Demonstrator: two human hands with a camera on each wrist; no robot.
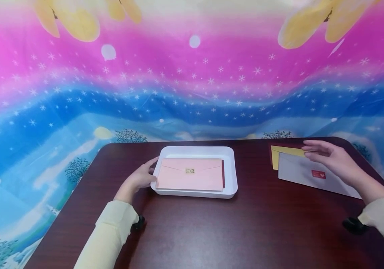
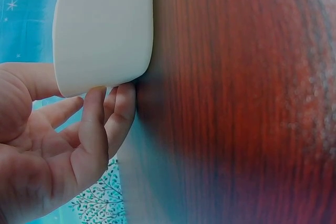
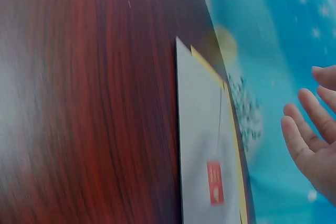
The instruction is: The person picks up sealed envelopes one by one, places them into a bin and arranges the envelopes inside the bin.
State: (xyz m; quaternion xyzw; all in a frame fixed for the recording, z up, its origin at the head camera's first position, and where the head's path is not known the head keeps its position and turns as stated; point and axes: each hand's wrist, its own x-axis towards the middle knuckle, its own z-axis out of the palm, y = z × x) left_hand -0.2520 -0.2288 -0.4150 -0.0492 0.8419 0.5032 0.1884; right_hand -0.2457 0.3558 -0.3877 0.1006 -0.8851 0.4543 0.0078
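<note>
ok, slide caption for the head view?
Left hand touches white tray holding pink envelope; right hand above red-stickered gray envelope.

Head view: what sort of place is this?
Probably a makeshift tabletop workspace: a dark wood-look table, a printed snowflake backdrop hung behind it, and a white tray holding a pink envelope.

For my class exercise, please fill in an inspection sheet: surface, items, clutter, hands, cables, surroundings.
Surface: dark brown wooden table, glossy.
Job's things: white tray holding a pink envelope with something dark red showing beneath; at the table's right, a pale envelope with a red sticker overlaps a yellow envelope.
Clutter: nothing seen.
Left hand: grips the tray's left end.
Right hand: above the pale envelope, fingers relaxed, holding nothing.
Cables: nothing seen.
Surroundings: pink and blue snowflake backdrop behind the table.
</note>
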